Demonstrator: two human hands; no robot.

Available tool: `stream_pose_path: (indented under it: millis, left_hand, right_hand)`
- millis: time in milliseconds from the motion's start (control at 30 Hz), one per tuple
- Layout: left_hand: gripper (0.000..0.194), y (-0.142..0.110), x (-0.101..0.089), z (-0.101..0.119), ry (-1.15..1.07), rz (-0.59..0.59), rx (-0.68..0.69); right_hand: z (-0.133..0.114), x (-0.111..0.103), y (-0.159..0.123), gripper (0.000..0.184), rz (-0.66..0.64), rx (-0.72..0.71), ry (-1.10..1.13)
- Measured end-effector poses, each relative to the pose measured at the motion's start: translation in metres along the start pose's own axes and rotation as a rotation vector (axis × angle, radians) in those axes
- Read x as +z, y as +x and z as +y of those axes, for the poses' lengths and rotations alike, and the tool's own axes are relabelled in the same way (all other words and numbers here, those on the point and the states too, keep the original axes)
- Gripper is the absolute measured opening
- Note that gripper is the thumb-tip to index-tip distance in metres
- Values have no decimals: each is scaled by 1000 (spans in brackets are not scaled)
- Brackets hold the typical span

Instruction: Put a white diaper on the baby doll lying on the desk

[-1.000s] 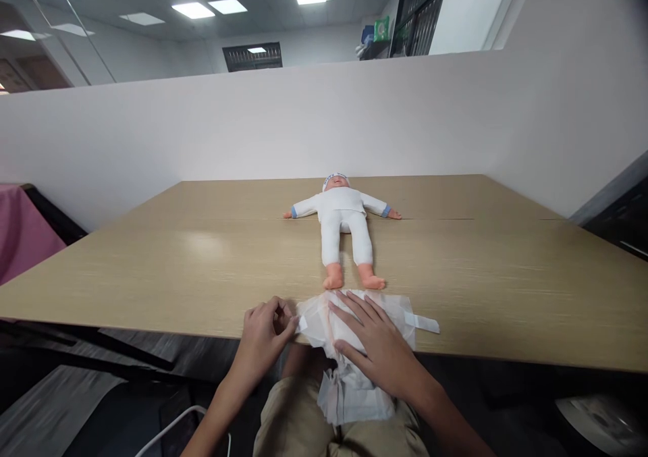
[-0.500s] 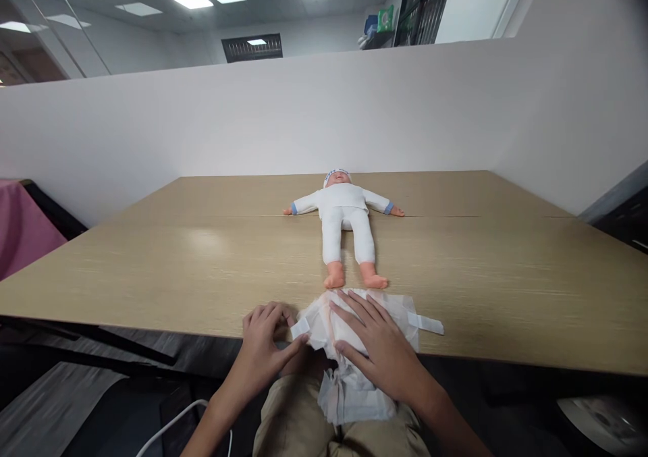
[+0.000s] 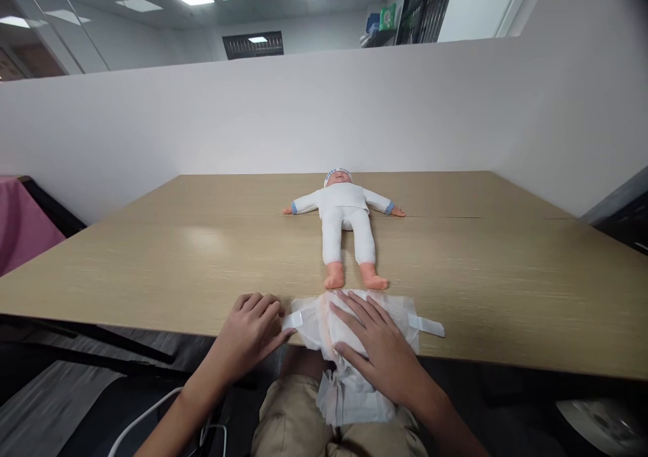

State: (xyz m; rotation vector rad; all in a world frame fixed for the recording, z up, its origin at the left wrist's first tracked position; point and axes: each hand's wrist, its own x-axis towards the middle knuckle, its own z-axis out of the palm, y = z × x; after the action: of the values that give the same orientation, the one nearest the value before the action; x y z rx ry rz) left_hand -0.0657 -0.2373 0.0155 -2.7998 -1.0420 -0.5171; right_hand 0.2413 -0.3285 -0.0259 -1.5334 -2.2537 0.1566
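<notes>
A white diaper [image 3: 308,318] lies spread at the table's front edge, its lower part hanging over toward my lap. My right hand [image 3: 372,339] rests flat on its middle with the fingers apart. At the diaper's left side, my left hand [image 3: 258,325] has its thumb and fingers closed on the left fastening tab. The right tab [image 3: 430,327] sticks out unfolded over the tabletop. Just beyond the diaper a baby doll [image 3: 345,207] lies on its back, feet toward me, arms spread, in white clothes with blue cuffs and a white headband.
The wooden table [image 3: 192,268] runs back to a white partition [image 3: 304,113]. Pink cloth [image 3: 25,224] shows at the far left. A white cable [image 3: 144,416] hangs low on the left, near a dark seat. My knees are under the table edge.
My left hand has moved left, drawing the diaper's left tab and side outward. My right hand stays in place on the diaper, and the doll has not moved.
</notes>
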Motion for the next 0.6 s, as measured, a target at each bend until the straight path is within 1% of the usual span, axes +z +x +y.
stream_pose_path:
  millis: [233, 400, 600]
  left_hand:
    - [17, 2, 2, -3, 87, -19, 29]
    - [13, -7, 2, -11, 31, -26, 20]
    - [11, -19, 3, -15, 163, 77, 11]
  right_hand:
    - [0, 0, 0, 59, 2, 2, -2]
    - [-2, -1, 0, 59, 8, 5, 1]
    - [-2, 0, -1, 60, 6, 12, -12]
